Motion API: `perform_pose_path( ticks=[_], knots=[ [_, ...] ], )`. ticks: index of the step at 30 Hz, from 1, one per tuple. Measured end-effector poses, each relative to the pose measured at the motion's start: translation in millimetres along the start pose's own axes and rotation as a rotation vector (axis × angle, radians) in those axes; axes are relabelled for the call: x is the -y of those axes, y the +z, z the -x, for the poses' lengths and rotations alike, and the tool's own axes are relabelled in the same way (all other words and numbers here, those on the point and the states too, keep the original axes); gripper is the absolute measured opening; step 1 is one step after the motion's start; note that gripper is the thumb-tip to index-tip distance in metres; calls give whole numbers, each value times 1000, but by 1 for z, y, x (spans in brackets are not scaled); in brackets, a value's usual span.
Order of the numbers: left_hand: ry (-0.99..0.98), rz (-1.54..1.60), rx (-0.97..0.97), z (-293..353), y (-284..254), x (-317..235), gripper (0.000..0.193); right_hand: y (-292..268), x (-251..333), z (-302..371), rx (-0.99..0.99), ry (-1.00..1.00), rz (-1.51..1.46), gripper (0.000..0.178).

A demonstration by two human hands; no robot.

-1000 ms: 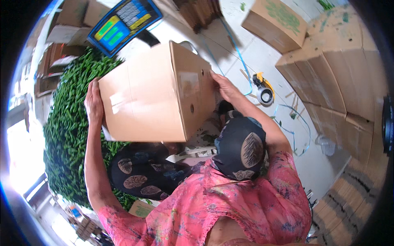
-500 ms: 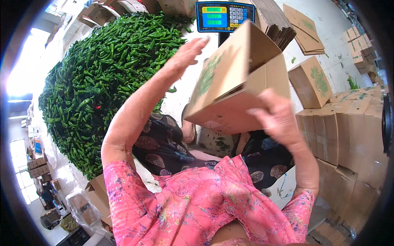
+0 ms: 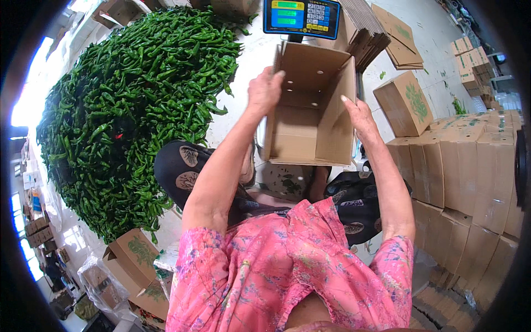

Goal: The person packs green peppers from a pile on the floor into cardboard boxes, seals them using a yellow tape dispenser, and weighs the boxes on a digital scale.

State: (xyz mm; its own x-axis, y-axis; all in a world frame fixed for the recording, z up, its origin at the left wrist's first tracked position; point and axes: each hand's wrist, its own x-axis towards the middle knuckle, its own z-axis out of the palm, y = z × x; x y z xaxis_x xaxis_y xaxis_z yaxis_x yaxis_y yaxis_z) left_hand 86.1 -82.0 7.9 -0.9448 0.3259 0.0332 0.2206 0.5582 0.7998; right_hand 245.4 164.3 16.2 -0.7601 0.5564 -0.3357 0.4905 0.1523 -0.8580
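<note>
An open cardboard box [image 3: 296, 119] is between my two hands, in front of my knees. Its open top faces me, showing bare inner walls with several small round holes. My left hand [image 3: 265, 91] grips the upper part of its left wall, fingertips over the edge. At the right wall, my right hand [image 3: 362, 119] holds on with the thumb at the rim; its other fingers are mostly hidden. Just beyond the box stands a scale with a lit blue display panel [image 3: 301, 17]. Whether the box rests on the scale's platform I cannot tell.
A large heap of green peppers [image 3: 138, 99] spreads at my left. Flattened cartons [image 3: 362, 36] stand behind the scale. A closed box [image 3: 404, 105] and stacked cartons [image 3: 464, 171] are at my right. Another open box [image 3: 133, 254] sits near my left elbow.
The box has turned from tilted to nearly square, its opening now facing me. My left hand has moved from apart onto its left wall; my right hand has shifted up along the right wall.
</note>
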Motion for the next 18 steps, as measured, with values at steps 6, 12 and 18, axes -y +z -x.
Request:
perform_pose_path(
  ticks=[6, 12, 18],
  knots=[
    [4, 270, 58, -4, -5, 101, 47, -32, -50, -22, 242, 169, -509, 56],
    [52, 18, -143, 17, 97, 106, 60, -30, -114, -78, -73, 217, 42, 88],
    [-99, 385, -70, 12, 146, 119, 62, 73, -110, -66, 45, 380, -328, 65]
  ],
)
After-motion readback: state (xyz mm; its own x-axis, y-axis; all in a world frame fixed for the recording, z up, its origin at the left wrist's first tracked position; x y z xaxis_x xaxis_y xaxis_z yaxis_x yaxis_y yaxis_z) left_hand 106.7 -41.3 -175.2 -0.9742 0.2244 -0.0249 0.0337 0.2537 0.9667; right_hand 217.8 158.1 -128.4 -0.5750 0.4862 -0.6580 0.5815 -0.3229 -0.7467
